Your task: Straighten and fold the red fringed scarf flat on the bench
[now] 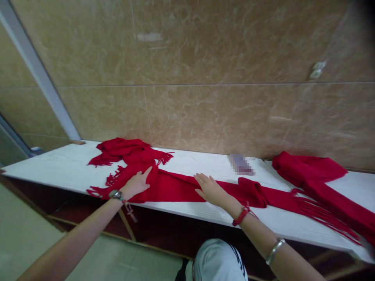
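Observation:
A long red scarf (178,187) with fringed ends lies stretched along the white top, folded over at its left part and bunched right of the middle. My left hand (137,185) rests on the folded left part, fingers stretched out. On the middle stretch of the same scarf lies my right hand (211,190), flat with fingers extended. Neither hand grips the cloth. Behind my left hand sits a crumpled red scarf (125,150) with fringe. Another red scarf (310,169) lies at the right, trailing off toward the edge.
The white shelf top (52,164) runs along a tan tiled wall (187,109). A small blurred-out rectangular item (241,164) lies near the wall. Dark open compartments (164,222) are below the top. My knee (219,261) is close to the front edge.

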`<move>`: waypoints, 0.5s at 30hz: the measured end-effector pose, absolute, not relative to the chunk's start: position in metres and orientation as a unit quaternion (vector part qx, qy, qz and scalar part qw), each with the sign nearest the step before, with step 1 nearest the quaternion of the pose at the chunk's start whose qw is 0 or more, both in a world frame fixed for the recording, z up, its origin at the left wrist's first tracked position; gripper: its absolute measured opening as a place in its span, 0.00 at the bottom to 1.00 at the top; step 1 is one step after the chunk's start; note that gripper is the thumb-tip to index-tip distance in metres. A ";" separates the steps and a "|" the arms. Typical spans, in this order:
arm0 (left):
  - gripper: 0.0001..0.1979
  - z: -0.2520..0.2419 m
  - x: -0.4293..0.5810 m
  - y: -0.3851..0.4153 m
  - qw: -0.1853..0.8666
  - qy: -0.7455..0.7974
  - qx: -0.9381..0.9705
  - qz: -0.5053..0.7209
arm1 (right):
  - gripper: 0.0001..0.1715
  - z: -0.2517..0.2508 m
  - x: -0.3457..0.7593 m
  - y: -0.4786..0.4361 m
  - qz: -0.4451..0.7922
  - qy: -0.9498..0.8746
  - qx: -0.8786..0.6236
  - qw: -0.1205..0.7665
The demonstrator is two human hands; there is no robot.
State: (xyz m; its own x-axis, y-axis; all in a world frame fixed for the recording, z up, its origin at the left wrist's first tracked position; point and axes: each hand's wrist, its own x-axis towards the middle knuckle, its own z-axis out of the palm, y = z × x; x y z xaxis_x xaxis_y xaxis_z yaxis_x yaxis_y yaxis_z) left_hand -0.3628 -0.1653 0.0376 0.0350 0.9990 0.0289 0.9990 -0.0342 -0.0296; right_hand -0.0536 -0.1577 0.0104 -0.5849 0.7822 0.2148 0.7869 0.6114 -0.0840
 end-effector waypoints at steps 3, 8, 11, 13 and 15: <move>0.33 0.044 -0.369 -0.169 0.060 -0.685 -0.726 0.018 | 0.25 -0.016 -0.075 -0.145 -0.011 -0.889 -0.437 0.133; 0.30 0.074 -0.437 -0.168 0.156 -0.702 -0.695 0.000 | 0.24 -0.037 -0.069 -0.139 -0.027 -0.890 -0.420 0.174; 0.26 0.100 -0.496 -0.164 0.183 -0.749 -0.636 -0.047 | 0.24 -0.041 -0.066 -0.138 -0.033 -0.888 -0.415 0.196; 0.24 0.112 -0.532 -0.161 0.203 -0.771 -0.599 -0.078 | 0.24 -0.043 -0.066 -0.137 -0.032 -0.888 -0.411 0.206; 0.22 0.116 -0.559 -0.157 0.211 -0.781 -0.578 -0.108 | 0.24 -0.044 -0.066 -0.136 -0.028 -0.887 -0.410 0.209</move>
State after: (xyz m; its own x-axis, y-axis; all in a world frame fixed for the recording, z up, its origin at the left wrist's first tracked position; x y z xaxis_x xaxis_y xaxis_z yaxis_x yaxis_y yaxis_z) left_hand -0.5592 -0.1573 0.1158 -0.2424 0.8570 0.4548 0.9483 0.3083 -0.0755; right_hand -0.0659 -0.1360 -0.0443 -0.5767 0.7159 0.3934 0.7391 0.6625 -0.1221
